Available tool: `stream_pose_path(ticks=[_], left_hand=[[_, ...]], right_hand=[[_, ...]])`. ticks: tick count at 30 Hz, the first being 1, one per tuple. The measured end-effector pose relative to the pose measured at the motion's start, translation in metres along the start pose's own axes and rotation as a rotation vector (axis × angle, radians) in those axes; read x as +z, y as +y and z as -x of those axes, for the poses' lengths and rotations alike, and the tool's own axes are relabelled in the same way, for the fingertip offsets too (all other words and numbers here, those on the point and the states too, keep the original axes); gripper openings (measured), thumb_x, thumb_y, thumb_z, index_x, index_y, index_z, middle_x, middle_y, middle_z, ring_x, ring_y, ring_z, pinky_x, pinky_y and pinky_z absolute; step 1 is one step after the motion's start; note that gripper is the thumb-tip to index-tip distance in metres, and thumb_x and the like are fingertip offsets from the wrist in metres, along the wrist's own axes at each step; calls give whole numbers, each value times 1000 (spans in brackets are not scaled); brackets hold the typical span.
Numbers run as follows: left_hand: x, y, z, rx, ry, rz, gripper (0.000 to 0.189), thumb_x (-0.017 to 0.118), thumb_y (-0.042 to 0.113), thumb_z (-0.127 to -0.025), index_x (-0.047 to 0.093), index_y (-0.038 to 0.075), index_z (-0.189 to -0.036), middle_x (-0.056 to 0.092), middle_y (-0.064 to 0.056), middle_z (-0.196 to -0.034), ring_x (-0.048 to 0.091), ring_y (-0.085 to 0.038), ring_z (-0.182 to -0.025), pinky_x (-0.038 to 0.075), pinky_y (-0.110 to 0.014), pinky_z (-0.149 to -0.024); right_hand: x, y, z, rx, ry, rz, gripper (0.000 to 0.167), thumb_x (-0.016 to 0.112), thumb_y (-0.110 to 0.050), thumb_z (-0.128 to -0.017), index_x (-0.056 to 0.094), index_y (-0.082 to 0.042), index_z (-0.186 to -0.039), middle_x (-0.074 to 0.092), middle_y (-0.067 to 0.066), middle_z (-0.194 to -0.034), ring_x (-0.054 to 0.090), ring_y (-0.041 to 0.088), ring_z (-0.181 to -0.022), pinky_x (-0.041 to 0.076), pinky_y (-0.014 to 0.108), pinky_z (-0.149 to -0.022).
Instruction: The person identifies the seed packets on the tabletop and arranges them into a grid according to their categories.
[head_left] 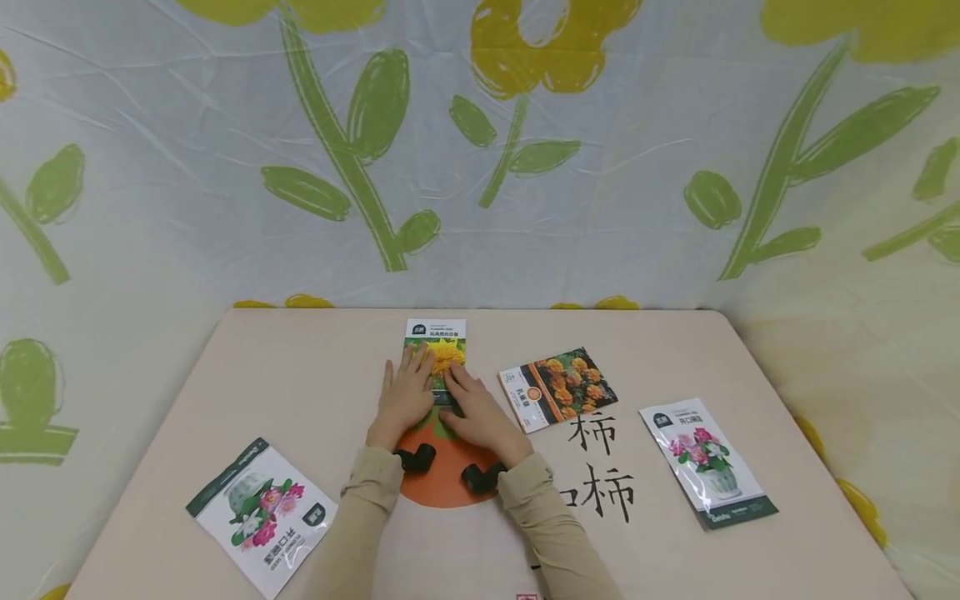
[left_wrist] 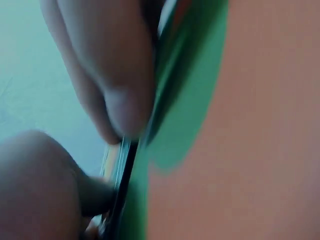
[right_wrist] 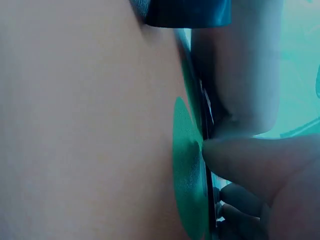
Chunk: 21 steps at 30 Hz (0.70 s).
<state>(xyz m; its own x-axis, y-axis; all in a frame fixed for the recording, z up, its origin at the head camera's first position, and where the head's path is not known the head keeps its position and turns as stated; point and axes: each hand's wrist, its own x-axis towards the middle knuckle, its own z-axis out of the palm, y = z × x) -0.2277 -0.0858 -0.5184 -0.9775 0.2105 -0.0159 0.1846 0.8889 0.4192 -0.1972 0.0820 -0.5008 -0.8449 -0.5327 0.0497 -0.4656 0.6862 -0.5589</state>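
A seed packet (head_left: pixel 446 330) with a yellow flower picture lies near the table's back edge, partly covered by both hands. My left hand (head_left: pixel 406 398) rests on its left side with fingers stretched forward over the picture. From the right, my right hand (head_left: pixel 480 408) lies over the packet's lower right part, fingers extended. In the right wrist view the right thumb (right_wrist: pixel 245 157) is at the packet's near edge, low over the printed green leaf (right_wrist: pixel 187 170). The left wrist view shows the packet edge (left_wrist: pixel 127 165) between parts of both hands.
An orange-flower seed packet (head_left: pixel 558 388) lies just right of the hands. Pink-flower packets lie at the front left (head_left: pixel 258 517) and far right (head_left: pixel 708 464). The table (head_left: pixel 322 375) bears an orange fruit print (head_left: pixel 442 487) and black characters. A flowered cloth (head_left: pixel 615 208) hangs behind.
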Motion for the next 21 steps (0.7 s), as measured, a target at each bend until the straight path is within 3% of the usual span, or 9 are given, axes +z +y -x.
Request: stream_pose_path(ticks=[8, 13, 21], left_hand=[[13, -1, 4, 20, 187, -24, 47, 40, 19, -104, 44, 11, -150, 31, -7, -160, 13, -30, -151, 7, -58, -119], [14, -3, 5, 35, 207, -11, 45, 43, 26, -105, 47, 14, -149, 31, -9, -160, 14, -32, -151, 7, -58, -119], [13, -3, 8, 45, 163, -16, 56, 45, 45, -103, 40, 19, -153, 21, -9, -164, 6, -33, -152, 2, -56, -120]], right_hand=[[3, -1, -1, -11, 12, 64, 61, 55, -19, -100, 32, 10, -149, 22, 26, -159, 20, 39, -148, 22, 59, -116], [4, -2, -2, 6, 7, 70, 63, 54, -21, -100, 29, 9, -150, 19, 25, -160, 16, 39, -149, 20, 58, -117], [2, -2, -1, 23, 4, 38, 67, 55, -23, -99, 27, 9, -151, 16, 25, -161, 11, 42, -149, 16, 60, -117]])
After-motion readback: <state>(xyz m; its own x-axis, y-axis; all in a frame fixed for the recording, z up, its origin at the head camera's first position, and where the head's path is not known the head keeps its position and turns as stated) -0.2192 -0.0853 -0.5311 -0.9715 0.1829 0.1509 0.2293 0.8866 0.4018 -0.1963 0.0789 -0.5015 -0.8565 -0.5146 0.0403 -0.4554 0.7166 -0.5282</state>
